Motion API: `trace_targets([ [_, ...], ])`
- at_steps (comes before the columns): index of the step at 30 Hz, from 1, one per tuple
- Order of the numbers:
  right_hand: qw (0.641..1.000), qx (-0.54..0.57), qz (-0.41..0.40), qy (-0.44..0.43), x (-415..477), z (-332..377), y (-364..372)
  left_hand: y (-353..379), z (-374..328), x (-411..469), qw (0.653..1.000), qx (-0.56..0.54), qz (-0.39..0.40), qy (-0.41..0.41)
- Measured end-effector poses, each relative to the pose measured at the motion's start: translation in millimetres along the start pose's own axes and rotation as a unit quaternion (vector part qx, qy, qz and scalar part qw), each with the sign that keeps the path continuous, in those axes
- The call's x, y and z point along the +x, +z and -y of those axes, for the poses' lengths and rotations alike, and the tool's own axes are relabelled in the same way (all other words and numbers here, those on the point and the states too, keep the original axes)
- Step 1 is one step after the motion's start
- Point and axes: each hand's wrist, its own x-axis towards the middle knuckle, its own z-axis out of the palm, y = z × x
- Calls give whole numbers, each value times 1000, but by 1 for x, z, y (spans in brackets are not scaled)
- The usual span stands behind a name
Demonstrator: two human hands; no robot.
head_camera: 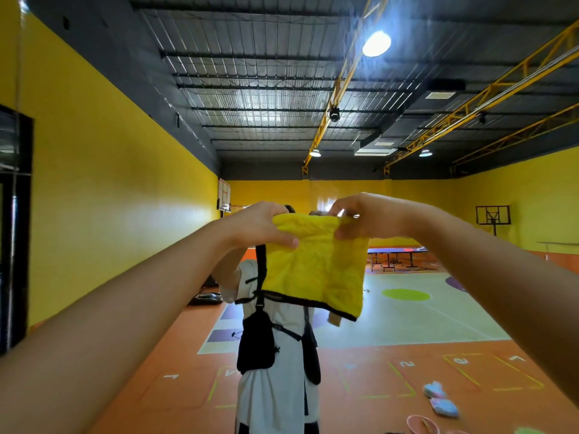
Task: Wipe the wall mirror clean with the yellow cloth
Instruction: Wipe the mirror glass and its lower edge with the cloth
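While both my arms stretch forward and up, the yellow cloth [316, 264] hangs flat between them: fluffy plush pile, roughly square, dark trim along the bottom edge. My left hand [263, 227] pinches its top left corner, thumb over the front; my right hand [366, 214] pinches the top right. It hangs before the glossy wall mirror [407, 311]; contact unclear.

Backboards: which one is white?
The left backboard, against the yellow side wall, left of the yellow cloth; the right backboard is dark-framed on a floor pole.
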Motion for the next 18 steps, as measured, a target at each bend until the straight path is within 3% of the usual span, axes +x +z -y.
trace_targets([
  [4,997,-4,-67,41,12,-11,0,1,1,9,994,-77,-78,-3],
  [8,976,-57,-189,92,46,-18,-3,3,-5,47,966,79,-247,-15],
  [11,939,-155,-286,114,80,-14,-11,-8,-9,90,911,222,-347,-26],
  [14,876,-235,-392,153,113,-12,-11,-13,-13,132,851,329,-407,-26],
  [16,865,-220,-420,161,130,-8,-8,-7,-14,147,807,339,-482,7],
  [18,876,-140,-434,154,144,-11,3,10,-4,153,767,350,-527,105],
])
